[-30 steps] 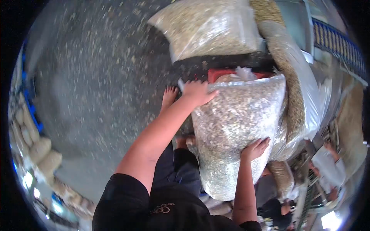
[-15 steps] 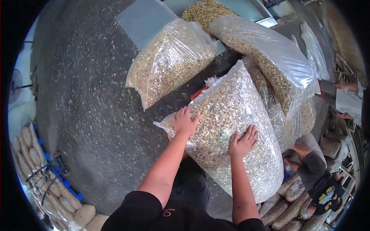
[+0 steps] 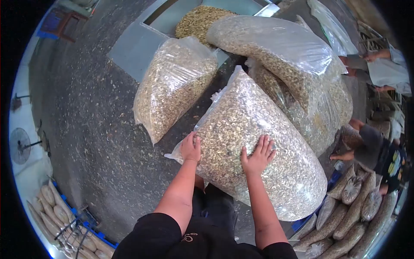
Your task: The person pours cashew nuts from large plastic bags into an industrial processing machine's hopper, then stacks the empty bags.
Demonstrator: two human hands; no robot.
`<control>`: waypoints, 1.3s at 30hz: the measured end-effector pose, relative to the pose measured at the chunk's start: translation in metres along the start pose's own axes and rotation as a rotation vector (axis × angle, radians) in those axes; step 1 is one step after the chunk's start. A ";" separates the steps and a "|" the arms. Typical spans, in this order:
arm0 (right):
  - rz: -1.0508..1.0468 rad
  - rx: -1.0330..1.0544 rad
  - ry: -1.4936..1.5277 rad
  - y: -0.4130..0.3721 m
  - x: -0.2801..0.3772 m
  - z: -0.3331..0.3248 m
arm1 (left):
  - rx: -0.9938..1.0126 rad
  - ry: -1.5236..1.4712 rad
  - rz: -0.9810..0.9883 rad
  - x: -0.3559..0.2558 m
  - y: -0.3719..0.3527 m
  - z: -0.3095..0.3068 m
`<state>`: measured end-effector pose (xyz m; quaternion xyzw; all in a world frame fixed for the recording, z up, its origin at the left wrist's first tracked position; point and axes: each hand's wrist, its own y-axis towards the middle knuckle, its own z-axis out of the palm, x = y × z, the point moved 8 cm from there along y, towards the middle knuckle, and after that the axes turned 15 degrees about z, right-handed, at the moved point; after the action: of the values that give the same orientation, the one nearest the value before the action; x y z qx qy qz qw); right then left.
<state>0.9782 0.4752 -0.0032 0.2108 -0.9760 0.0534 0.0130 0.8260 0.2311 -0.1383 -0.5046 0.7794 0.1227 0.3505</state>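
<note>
Dark floor [image 3: 92, 121], scattered with fragments, spans the frame, with piled sacks [image 3: 60, 212] at lower left. Left of centre sits a smaller clear bag [image 3: 174, 82]. At centre, the left hand [image 3: 190, 147] rests on the left corner of a bulging bag [image 3: 282, 168], perhaps steadying it; whether that grip pinches plastic, I cannot tell. The right hand [image 3: 258, 156] lies open, palm down on the bag, seemingly for balance. Upper right, a slack-topped bag [image 3: 293, 52] slumps over, apparently propped by filled plastic beneath.
</note>
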 end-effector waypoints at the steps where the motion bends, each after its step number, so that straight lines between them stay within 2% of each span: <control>1: 0.007 0.020 0.000 0.000 0.001 -0.001 | 0.012 -0.004 0.014 0.000 -0.001 0.002; 11: 0.041 0.077 0.037 0.003 -0.007 0.000 | -0.027 -0.063 0.107 -0.014 0.006 -0.002; 25: 0.048 0.141 0.046 0.002 -0.007 0.012 | -0.066 -0.061 0.110 -0.004 0.004 -0.009; 29: 0.065 0.201 0.074 0.003 -0.019 0.015 | -0.034 -0.167 0.150 0.000 0.005 0.008; 30: 0.070 0.179 0.077 0.002 -0.020 0.014 | -0.049 -0.121 0.103 -0.009 0.003 0.002; 31: 0.060 0.160 0.089 0.001 -0.020 0.013 | -0.050 -0.149 0.172 -0.008 0.004 0.004; 33: 0.079 0.144 0.090 0.001 -0.023 0.007 | -0.033 -0.155 0.177 -0.008 0.003 0.006; 34: 0.057 0.148 0.104 0.001 -0.019 0.003 | -0.045 -0.140 0.154 -0.005 0.004 0.004; 35: 0.076 0.265 0.037 0.000 -0.021 0.010 | -0.047 -0.132 0.162 -0.004 0.004 0.005; 39: 0.067 0.239 0.058 -0.001 -0.021 0.009 | -0.012 -0.113 0.194 -0.009 0.005 0.005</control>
<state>0.9975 0.4822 -0.0126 0.1764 -0.9684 0.1756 0.0141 0.8262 0.2422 -0.1370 -0.4212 0.8028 0.1891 0.3772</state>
